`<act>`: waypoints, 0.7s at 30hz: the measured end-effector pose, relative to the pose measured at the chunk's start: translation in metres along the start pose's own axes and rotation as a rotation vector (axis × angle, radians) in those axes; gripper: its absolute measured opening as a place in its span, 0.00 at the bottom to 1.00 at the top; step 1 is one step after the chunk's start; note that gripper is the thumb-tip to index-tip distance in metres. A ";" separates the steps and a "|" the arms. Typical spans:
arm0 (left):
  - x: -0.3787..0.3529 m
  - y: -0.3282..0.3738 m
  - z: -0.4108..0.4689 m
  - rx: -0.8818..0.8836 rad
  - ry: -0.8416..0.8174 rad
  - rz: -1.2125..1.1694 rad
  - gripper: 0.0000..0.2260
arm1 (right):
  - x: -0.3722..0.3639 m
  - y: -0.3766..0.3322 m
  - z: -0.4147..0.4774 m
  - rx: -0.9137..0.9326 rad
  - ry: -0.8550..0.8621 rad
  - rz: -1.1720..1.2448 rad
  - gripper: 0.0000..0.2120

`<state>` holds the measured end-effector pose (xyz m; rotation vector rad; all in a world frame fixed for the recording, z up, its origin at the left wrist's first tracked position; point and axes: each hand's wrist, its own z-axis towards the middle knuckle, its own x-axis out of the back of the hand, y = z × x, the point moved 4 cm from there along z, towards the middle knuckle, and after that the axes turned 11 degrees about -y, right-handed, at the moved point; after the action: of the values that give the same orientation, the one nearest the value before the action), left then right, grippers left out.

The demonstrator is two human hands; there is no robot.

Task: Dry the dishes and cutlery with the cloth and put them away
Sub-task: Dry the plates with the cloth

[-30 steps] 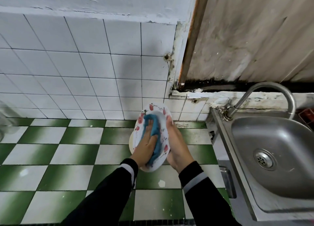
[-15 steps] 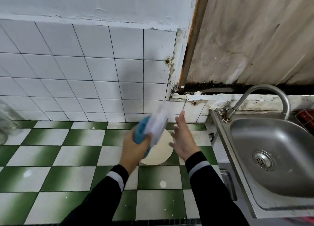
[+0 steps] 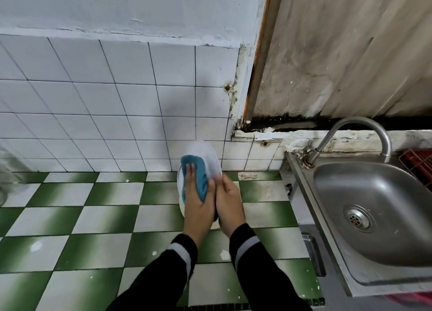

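Plate [image 3: 211,157]: we hold it tilted up over the green-checked counter [image 3: 93,217], nr the wall.
L hand [image 3: 196,201]: fingers flat, pressing blue cloth [image 3: 198,170] onto plate face.
R hand [image 3: 230,201]: curled round plate's lower rim.
Tip: we reckon firm rim grip, wipe out to edges.
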<state>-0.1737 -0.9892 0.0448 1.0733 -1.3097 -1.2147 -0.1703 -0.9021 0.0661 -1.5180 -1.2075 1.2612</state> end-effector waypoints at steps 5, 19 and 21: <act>0.025 0.016 0.031 -0.033 -0.038 0.128 0.16 | 0.012 -0.016 -0.002 0.007 -0.086 -0.089 0.14; 0.019 -0.032 -0.043 -0.587 -0.261 0.728 0.36 | 0.036 -0.040 -0.007 -0.130 0.187 0.516 0.15; 0.027 -0.028 -0.034 -0.503 -0.209 0.639 0.38 | 0.046 -0.050 -0.010 -0.154 0.207 0.574 0.13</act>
<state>-0.1429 -1.0225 0.0192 0.1432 -1.2661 -1.0829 -0.1666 -0.8468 0.1060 -2.1491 -0.7690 1.3399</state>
